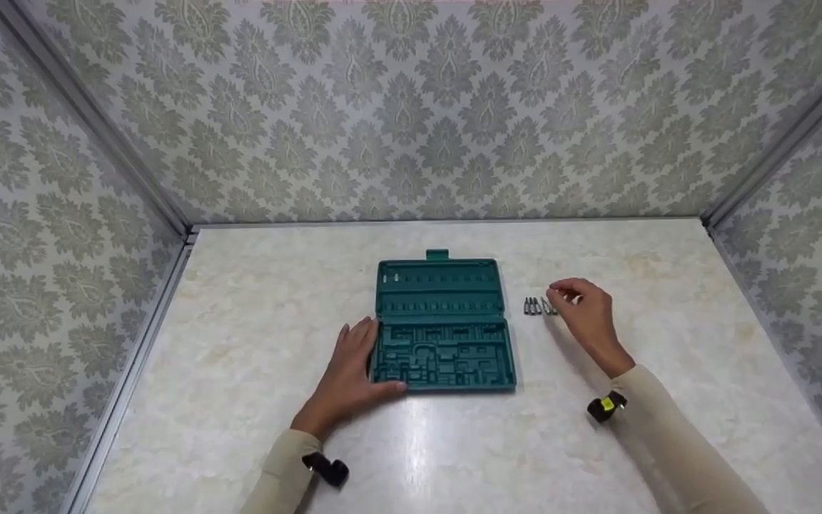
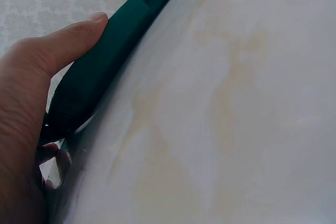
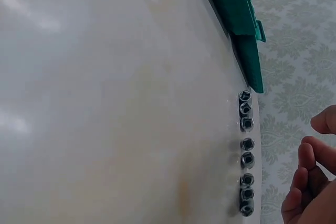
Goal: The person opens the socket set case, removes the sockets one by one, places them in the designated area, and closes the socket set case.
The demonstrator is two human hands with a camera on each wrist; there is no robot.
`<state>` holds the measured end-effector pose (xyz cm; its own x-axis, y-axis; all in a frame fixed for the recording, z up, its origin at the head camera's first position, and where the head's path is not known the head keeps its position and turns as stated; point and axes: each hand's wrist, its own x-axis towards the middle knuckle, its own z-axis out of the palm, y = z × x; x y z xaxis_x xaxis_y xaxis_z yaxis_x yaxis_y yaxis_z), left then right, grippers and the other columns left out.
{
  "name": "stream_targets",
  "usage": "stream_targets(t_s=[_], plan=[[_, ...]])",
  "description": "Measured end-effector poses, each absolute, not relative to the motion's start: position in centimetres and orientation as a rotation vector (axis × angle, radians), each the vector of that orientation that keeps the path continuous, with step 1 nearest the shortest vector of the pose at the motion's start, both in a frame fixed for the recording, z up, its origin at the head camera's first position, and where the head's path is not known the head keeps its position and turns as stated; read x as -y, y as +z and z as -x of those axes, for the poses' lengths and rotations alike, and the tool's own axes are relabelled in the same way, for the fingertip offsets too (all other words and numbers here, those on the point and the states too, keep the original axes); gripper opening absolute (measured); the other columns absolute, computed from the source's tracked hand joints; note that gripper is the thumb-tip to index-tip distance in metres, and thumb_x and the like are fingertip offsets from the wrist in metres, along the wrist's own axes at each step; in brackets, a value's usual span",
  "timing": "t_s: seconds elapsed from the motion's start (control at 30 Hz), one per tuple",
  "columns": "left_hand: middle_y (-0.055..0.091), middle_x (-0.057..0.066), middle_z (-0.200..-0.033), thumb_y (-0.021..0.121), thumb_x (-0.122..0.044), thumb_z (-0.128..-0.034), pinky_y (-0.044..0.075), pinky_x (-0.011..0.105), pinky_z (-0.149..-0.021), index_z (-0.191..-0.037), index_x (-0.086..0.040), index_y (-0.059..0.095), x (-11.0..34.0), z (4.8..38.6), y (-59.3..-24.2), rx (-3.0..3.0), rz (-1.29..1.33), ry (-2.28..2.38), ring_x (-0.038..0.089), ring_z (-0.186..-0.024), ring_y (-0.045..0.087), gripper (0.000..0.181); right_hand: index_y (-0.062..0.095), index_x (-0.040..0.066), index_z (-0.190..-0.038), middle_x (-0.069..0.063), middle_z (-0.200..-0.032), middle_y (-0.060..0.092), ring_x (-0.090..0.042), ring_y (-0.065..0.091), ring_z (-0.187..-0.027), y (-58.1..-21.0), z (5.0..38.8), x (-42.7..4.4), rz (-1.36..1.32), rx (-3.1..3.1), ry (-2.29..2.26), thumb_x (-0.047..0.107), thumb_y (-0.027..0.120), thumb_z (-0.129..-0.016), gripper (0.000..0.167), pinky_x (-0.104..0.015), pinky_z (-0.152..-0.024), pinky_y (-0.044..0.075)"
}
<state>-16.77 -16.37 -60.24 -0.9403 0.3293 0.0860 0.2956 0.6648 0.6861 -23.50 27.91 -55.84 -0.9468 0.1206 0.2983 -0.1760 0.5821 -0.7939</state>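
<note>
From my head view, the green case [image 1: 443, 321] lies open in the middle of the marbled table [image 1: 254, 343], its latch tab [image 1: 437, 254] at 12 o'clock, with two small pale pieces [image 1: 396, 277] in the lid at the case's 11 o'clock. My left hand [image 1: 345, 371] rests against the case from 8 o'clock, fingers straight along its side and thumb [image 1: 388, 387] laid on the near edge, covering that corner. My right hand [image 1: 589, 314] is at the case's 2 o'clock, fingers bent over a row of small metal pieces [image 1: 531, 307], and hides the far end of that row. A black wrist device [image 1: 325, 470] sits on my left sleeve [image 1: 279, 467]; another black device [image 1: 606, 406] is on my right. Patterned wallpaper [image 1: 404, 107] closes off the table from 10 through 2 o'clock. In my left wrist view, the thumb lies on the case's wall at 10 o'clock, and fingertips of my other hand peek over the case near 11. In my right wrist view, the case slants down from 1 o'clock; eight metal pieces line up below it, from 3 to 5. My right hand, at 4, has thumb and forefinger apart with nothing between them.
</note>
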Motion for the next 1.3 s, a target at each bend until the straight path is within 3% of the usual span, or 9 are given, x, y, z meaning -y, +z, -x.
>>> stream_targets(t_s=[0.33, 1.0, 1.3], plan=[[0.025, 0.013, -0.182, 0.085, -0.075, -0.0785, 0.005, 0.055, -0.137, -0.177, -0.011, 0.022, 16.4, 16.7, -60.1, -2.821, -0.512, 1.168, 0.034, -0.17, 0.013, 0.133, 0.082, 0.0, -0.116, -0.01, -0.105, 0.076, -0.022, 0.061, -0.094, -54.8, 24.4, -25.0, -0.173, 2.572, 1.336, 0.014, 0.078, -0.104, 0.019, -0.029, -0.079, 0.048], [0.024, 0.01, -0.182, 0.084, -0.074, -0.0797, 0.005, 0.053, -0.138, -0.177, -0.012, 0.021, 16.3, 16.7, -60.1, -2.816, -0.494, 1.155, 0.03, -0.17, 0.013, 0.132, 0.081, 0.003, -0.121, -0.005, -0.107, 0.074, -0.03, 0.064, -0.101, -54.1, 24.9, -20.5, -0.458, 2.619, 1.326, 0.015, 0.076, -0.105, 0.02, -0.042, -0.084, 0.046], [0.023, 0.009, -0.183, 0.084, -0.076, -0.0785, 0.003, 0.05, -0.138, -0.178, -0.013, 0.02, 16.3, 16.7, -60.2, -2.82, -0.483, 1.152, 0.029, -0.17, 0.012, 0.133, 0.08, 0.003, -0.123, -0.004, -0.11, 0.074, -0.021, 0.064, -0.1, -53.2, 25.6, -18.6, -0.571, 2.645, 1.381, 0.018, 0.076, -0.106, 0.023, -0.041, -0.085, 0.052]])
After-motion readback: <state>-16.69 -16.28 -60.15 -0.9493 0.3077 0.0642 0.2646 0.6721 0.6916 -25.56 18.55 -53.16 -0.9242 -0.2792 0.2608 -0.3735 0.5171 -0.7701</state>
